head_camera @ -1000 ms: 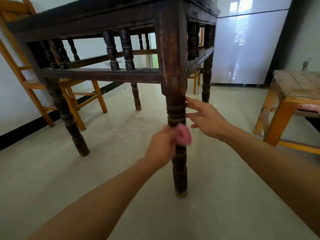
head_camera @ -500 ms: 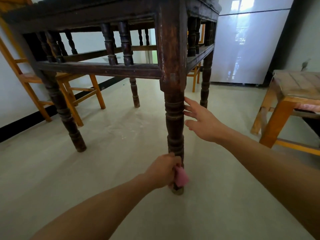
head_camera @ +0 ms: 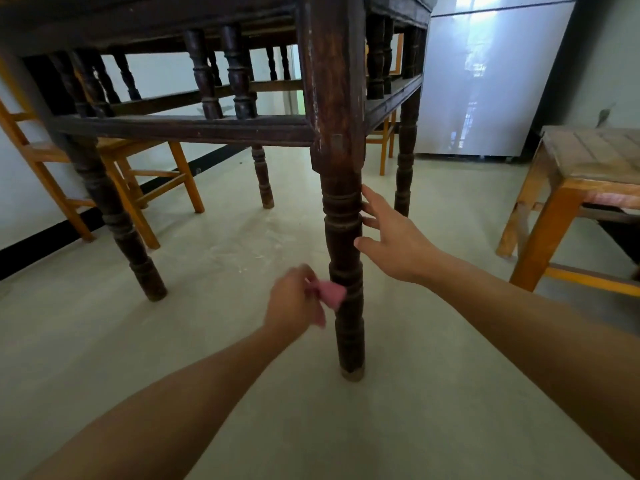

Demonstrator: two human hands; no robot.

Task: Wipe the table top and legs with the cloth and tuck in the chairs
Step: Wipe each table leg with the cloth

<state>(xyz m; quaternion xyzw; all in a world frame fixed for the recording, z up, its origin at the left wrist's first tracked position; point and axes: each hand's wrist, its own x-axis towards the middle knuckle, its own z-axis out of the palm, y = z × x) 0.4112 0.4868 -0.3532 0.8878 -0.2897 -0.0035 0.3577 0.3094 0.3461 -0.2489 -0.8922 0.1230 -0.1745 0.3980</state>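
A dark wooden table (head_camera: 180,128) with turned legs fills the upper view. Its near leg (head_camera: 343,244) stands at the centre. My left hand (head_camera: 294,301) holds a small pink cloth (head_camera: 330,294) against the lower part of that leg, from the left side. My right hand (head_camera: 391,242) is spread, with straight fingertips touching the right side of the same leg a little higher up. The table top is out of sight from this low angle.
An orange wooden chair (head_camera: 131,174) stands behind the table at the left, by the wall. Another orange chair (head_camera: 386,147) shows behind the far right leg. A light wooden stool or chair (head_camera: 568,188) stands at the right. Pale floor lies below.
My left hand slid the cloth down the leg to its foot, then back up to the lower middle. My right hand stayed by the leg, fingers spread.
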